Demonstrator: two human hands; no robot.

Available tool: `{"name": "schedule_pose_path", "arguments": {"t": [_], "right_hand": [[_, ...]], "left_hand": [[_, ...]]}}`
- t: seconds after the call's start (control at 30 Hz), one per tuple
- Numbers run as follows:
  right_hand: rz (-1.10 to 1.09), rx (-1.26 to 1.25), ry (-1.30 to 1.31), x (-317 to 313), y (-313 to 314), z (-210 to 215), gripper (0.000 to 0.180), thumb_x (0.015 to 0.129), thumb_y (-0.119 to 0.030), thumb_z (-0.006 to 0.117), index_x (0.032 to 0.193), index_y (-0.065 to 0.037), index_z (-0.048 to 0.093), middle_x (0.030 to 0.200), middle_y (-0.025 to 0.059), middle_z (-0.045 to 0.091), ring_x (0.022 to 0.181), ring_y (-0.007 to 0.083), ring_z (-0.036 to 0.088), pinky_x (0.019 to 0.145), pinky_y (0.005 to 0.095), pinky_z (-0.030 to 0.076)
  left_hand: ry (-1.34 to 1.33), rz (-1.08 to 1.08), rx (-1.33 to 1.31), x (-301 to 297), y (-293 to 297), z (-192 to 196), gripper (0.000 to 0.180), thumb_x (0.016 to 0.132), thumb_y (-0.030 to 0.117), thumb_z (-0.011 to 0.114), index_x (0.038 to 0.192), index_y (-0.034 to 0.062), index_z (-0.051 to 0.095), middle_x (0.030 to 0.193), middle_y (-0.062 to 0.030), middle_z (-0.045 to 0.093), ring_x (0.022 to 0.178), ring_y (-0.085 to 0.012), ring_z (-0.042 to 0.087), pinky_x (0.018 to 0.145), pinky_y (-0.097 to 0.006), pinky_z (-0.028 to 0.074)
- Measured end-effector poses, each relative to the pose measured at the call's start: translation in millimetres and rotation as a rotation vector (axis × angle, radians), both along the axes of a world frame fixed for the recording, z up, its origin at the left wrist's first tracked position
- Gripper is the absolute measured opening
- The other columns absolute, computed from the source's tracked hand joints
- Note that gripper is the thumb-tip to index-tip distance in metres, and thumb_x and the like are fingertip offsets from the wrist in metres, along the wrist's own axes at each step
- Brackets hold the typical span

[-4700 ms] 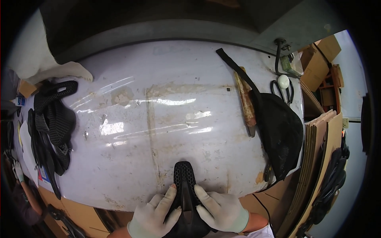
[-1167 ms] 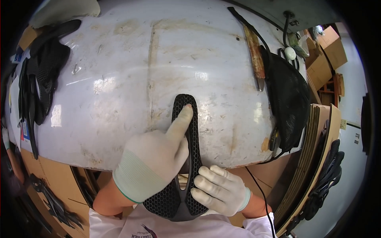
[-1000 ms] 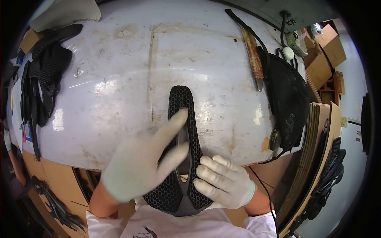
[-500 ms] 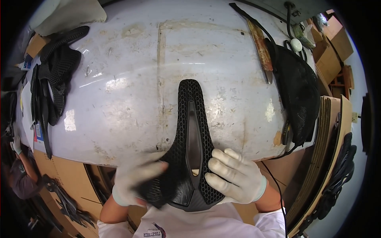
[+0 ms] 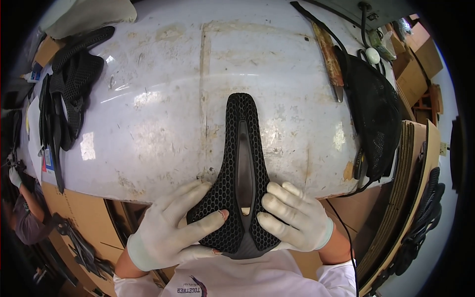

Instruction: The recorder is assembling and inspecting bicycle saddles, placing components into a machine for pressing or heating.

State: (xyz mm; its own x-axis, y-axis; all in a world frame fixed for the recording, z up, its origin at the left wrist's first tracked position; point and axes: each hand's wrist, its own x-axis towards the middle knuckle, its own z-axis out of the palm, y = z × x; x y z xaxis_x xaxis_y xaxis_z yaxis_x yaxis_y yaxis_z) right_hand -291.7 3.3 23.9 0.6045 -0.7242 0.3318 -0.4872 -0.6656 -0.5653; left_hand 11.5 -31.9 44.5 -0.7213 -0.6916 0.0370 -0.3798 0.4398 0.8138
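Note:
A black bicycle saddle [image 5: 228,200] with a honeycomb-patterned surface and a long central slot lies in front of me, its narrow nose pointing away over the table. My left hand [image 5: 180,222], in a white glove with bare fingertips showing, is closed on the saddle's wide left wing. One finger presses on the honeycomb surface while others reach along and under the edge. On the other wing my right hand [image 5: 292,218], also gloved, grips with its fingers curled on top; its thumb is mostly hidden beneath. The saddle's rear edge is close to my shirt.
Several black honeycomb pieces [image 5: 79,84] lie on the white table [image 5: 153,119] at the left. A worn-handled blade tool [image 5: 329,62] and a black mesh bag [image 5: 373,114] sit at the right. Cardboard sheets [image 5: 413,163] stand beyond. Another person's gloved hand [image 5: 15,176] shows far left.
My left hand has come out of blur and settled on the left wing, where the honeycomb cover now lies flat instead of lifted. The saddle shifted slightly away from me.

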Motion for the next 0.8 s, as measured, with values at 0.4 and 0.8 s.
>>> {"name": "schedule_pose_path", "arguments": {"t": [0.4, 0.8], "right_hand": [[0.010, 0.013, 0.026, -2.4, 0.9, -2.4, 0.031, 0.083, -0.013, 0.065, 0.112, -0.003, 0.072, 0.119, 0.0172, 0.069, 0.116, 0.0361, 0.068, 0.099, 0.0461, 0.055], [0.001, -0.018, -0.021, -2.1, 3.2, -10.9, 0.034, 0.082, -0.016, 0.068, 0.114, -0.005, 0.068, 0.116, 0.0153, 0.067, 0.111, 0.0362, 0.067, 0.094, 0.0460, 0.054]], "left_hand": [[-0.115, -0.036, -0.111, 1.0, 4.3, 1.2, 0.064, 0.077, 0.046, 0.084, 0.131, 0.0141, 0.070, 0.137, -0.0269, 0.054, 0.120, -0.0474, 0.061, 0.097, -0.050, 0.053], [-0.003, 0.050, -0.020, -2.1, 34.6, -37.4, 0.083, 0.075, 0.041, 0.090, 0.147, 0.0158, 0.057, 0.150, -0.0333, 0.045, 0.138, -0.0541, 0.048, 0.111, -0.057, 0.044]]}}
